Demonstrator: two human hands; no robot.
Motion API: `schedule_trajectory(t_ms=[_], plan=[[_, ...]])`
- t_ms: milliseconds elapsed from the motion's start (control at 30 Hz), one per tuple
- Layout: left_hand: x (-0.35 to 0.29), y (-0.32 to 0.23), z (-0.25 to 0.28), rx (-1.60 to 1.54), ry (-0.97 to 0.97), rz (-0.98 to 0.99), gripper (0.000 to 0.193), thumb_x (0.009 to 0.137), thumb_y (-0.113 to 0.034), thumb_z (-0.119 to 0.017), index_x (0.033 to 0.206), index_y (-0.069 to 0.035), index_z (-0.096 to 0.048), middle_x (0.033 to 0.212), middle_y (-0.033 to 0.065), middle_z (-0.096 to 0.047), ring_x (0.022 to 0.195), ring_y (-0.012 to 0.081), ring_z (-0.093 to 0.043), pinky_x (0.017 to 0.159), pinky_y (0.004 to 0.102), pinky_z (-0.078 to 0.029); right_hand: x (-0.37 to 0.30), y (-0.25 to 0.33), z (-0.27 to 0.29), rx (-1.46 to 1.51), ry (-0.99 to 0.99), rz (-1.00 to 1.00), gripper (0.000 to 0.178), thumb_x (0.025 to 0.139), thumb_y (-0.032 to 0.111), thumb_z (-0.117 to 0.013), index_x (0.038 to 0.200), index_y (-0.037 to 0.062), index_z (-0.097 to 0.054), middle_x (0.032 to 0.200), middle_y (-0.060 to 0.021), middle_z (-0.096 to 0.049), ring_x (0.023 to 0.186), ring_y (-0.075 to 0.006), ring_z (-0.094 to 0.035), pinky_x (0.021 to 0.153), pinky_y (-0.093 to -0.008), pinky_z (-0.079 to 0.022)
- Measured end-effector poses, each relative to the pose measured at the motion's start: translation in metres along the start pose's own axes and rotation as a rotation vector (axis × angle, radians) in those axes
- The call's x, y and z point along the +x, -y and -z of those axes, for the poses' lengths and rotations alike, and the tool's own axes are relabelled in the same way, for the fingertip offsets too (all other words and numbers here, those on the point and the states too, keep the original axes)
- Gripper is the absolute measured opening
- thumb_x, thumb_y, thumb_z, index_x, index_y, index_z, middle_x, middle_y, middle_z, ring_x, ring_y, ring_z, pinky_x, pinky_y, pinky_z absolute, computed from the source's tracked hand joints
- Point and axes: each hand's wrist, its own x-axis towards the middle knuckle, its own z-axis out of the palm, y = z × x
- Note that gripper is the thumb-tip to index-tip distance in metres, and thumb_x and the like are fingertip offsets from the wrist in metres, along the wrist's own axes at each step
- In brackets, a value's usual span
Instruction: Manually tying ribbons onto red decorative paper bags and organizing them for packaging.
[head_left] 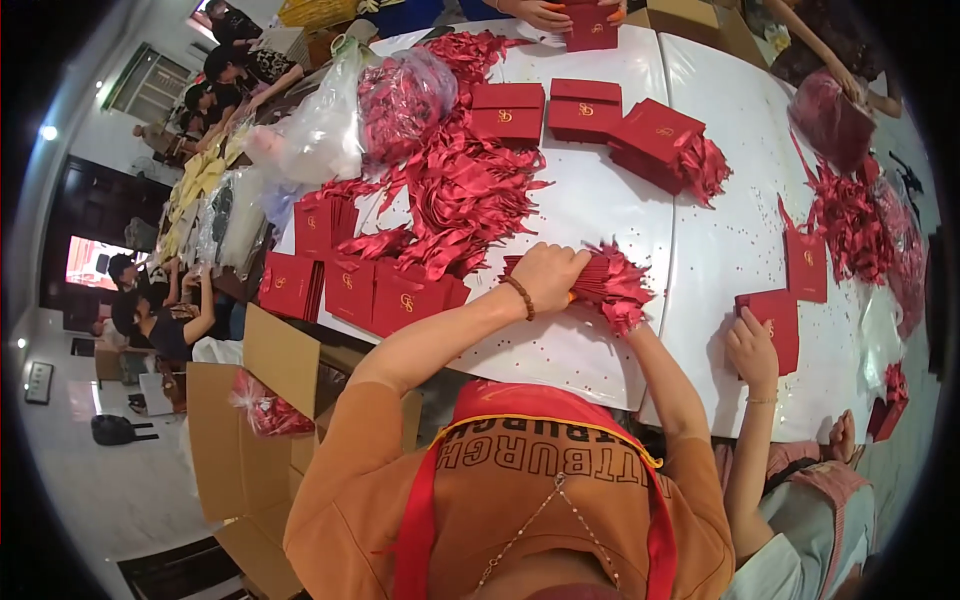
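Observation:
My left hand (550, 278) is closed over the top of a stack of red gift bags (598, 282), its fingers curled round the edge. A bunch of red ribbon ends (625, 290) spills from the stack's right side. My right forearm (668, 378) reaches up to those ribbons, which hide the hand and its fingers. An orange spot shows under my left hand; I cannot tell what it is. Left of my arm stand several upright stacks of red bags (400, 300), with a heap of loose red ribbons (465, 190) behind them.
More red bag stacks (585, 108) lie farther back on the white-covered table (600, 370). A co-worker's hand (752, 350) touches a red bag at right; another person's hands (545, 15) hold one at the far edge. An open cardboard box (225, 440) stands at lower left.

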Motion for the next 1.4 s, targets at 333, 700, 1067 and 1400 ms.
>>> schedule_trajectory(t_ms=[333,700,1067,1400], plan=[[0.012,0.011,0.011,-0.203,0.008,-0.009,0.044,0.065,-0.024,-0.068,0.102,-0.007,-0.052,0.086,0.0163,-0.059,0.082,0.0336,-0.058,0.069,0.0415,-0.046,0.002,-0.038,0.013,-0.272,-0.093,0.037,0.054,0.078,0.029,-0.064,0.125,0.0128,-0.044,0.132,-0.0056,-0.040,0.123,-0.0237,-0.033,0.107,-0.0383,-0.020],[0.012,0.002,-0.049,-1.202,-0.249,0.181,0.073,0.057,-0.014,-0.082,0.116,-0.005,-0.039,0.105,0.0059,-0.056,0.094,0.0162,-0.055,0.083,0.0304,-0.045,-0.027,0.148,0.040,-1.088,-0.086,0.080,0.030,0.068,0.022,-0.059,0.093,0.0069,-0.058,0.091,-0.0104,-0.060,0.084,-0.0275,-0.057,0.071,-0.0367,-0.046],[0.006,0.006,-0.098,-1.161,-0.137,0.172,0.066,0.061,-0.017,-0.079,0.111,-0.003,-0.038,0.105,0.0089,-0.055,0.095,0.0188,-0.054,0.082,0.0315,-0.044,-0.035,0.106,0.002,-1.369,-0.311,0.272,0.030,0.062,0.025,-0.063,0.090,0.0128,-0.060,0.093,-0.0051,-0.060,0.086,-0.0229,-0.055,0.074,-0.0389,-0.044],[-0.015,0.007,-0.112,-2.423,0.009,0.328,0.063,0.087,-0.052,-0.039,0.129,-0.005,-0.034,0.125,0.0116,-0.044,0.108,0.0244,-0.050,0.092,0.0389,-0.043,-0.027,0.097,-0.046,-1.524,-0.453,0.266,0.014,0.063,0.017,-0.053,0.062,0.0054,-0.062,0.078,-0.0054,-0.058,0.081,-0.0213,-0.048,0.074,-0.0325,-0.037]])
